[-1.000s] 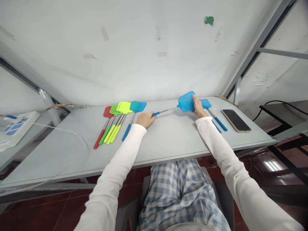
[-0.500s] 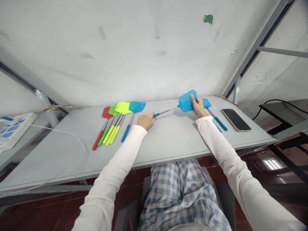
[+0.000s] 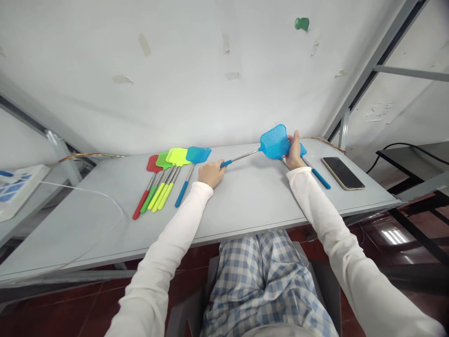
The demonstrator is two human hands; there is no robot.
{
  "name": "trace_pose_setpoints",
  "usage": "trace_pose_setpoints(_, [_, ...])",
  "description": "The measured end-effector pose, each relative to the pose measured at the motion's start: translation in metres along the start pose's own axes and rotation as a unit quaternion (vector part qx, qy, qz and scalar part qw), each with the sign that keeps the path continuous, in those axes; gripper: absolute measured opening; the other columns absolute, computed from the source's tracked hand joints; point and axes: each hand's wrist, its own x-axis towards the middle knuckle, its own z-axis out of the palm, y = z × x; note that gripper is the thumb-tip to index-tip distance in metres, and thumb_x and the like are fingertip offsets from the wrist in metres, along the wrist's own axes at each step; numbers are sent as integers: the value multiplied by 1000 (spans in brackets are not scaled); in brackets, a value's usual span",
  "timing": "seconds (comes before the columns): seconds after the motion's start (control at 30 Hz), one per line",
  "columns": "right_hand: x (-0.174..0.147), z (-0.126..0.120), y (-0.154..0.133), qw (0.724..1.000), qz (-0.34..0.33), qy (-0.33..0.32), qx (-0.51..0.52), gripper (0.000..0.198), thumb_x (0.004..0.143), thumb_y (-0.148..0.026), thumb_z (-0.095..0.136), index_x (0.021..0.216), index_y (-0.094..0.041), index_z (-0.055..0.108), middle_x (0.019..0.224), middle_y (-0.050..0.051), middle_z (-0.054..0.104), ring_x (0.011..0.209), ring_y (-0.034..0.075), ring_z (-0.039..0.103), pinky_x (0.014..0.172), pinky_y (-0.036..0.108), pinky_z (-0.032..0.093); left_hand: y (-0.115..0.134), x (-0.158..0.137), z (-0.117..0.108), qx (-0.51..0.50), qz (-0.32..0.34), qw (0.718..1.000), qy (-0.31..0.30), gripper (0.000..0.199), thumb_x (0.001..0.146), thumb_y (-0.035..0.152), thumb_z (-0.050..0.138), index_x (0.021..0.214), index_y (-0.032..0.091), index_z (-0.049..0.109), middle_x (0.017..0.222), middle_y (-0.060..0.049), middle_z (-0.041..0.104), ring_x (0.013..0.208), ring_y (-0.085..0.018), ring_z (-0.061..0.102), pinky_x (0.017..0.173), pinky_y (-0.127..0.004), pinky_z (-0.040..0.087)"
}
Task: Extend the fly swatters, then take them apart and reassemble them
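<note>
Blue fly swatter (image 3: 275,142), mesh head, metal shaft; in the head view, raised aslant over the grey tabletop (image 3: 242,201) between the wearer's hands. Left hand (image 3: 211,174): closed round the handle, probably so that shaft and head are clear of the fingers. Right hand (image 3: 294,152): at the head's right edge, fingers upright, perhaps steadying it; whether it grips, I cannot tell from where I stand. To the left, handles towards the wearer, seemingly for easy reach: red fly swatter (image 3: 141,205), green fly swatter (image 3: 163,160), yellow fly swatters (image 3: 178,156), second blue fly swatter (image 3: 199,154); heads bunched, apparently by colour. Just beside the right hand: further blue fly swatter (image 3: 321,179), partly hidden. Rightmost: smartphone (image 3: 343,173), screen up, presumably set out of the way.
</note>
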Motion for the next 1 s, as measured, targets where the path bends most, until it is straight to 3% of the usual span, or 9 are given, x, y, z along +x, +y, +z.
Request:
trace_pose_setpoints(0.1, [-3,5,-3,998,21,-25,50,66,73,-88,32,80,-24,48,61,-3,53,45,10,51,36,21,36,3,1,-1,-49,-38,998,-13,44,96,49,30,103,24,66,98,-12,72,94,-27,66,69,-31,39])
trace_pose_setpoints(0.2, [-18,23,3,991,33,-129,34,66,73,-86,37,85,-23,52,74,1,61,57,12,60,45,24,46,11,0,1,-99,-40,994,-28,47,97,49,25,99,23,64,96,-10,72,94,-26,66,70,-31,40])
trace_pose_setpoints(0.3, [-46,48,14,967,-16,-253,-15,61,73,-80,49,96,-24,56,91,4,63,71,15,63,55,27,52,22,-5,4,-118,22,992,-43,40,97,46,29,106,22,60,94,-9,72,92,-25,67,72,-30,42])
trace_pose_setpoints(0.37, [-64,61,20,951,-59,-300,-37,54,75,-73,56,102,-26,57,95,3,64,78,16,63,61,28,52,30,-11,6,-121,91,987,-52,38,96,44,33,115,21,56,97,-9,72,92,-25,68,73,-30,43])
trace_pose_setpoints(0.47, [-82,71,20,949,-57,-305,-52,49,83,-71,44,86,-25,60,84,3,64,70,16,60,60,29,50,38,-18,8,-134,178,972,-70,46,96,45,35,132,17,46,101,-10,72,92,-25,68,75,-30,45])
trace_pose_setpoints(0.6, [-81,70,15,959,-37,-277,-52,58,79,-79,41,67,-24,58,68,3,60,61,15,56,57,29,47,41,-22,5,-159,239,955,-79,48,96,44,32,136,18,43,108,-10,70,95,-24,68,78,-30,46])
trace_pose_setpoints(0.7, [-78,69,14,957,-28,-283,-56,63,74,-84,39,67,-24,57,61,2,59,59,15,55,56,28,46,38,-23,2,-169,262,946,-86,45,96,45,31,129,21,50,110,-8,70,96,-23,67,79,-30,46])
trace_pose_setpoints(0.9, [-82,71,21,955,20,-296,-24,64,75,-83,38,79,-22,55,59,-1,62,60,13,60,61,26,47,28,-18,5,-160,285,941,-91,44,95,48,29,95,20,63,83,-5,71,79,-19,66,73,-28,44])
trace_pose_setpoints(1.0, [-83,72,23,953,51,-298,16,58,74,-79,49,89,-22,54,62,-2,64,62,13,62,61,25,48,25,-16,8,-153,277,946,-65,41,94,47,32,97,20,63,79,-6,70,75,-20,66,70,-28,43])
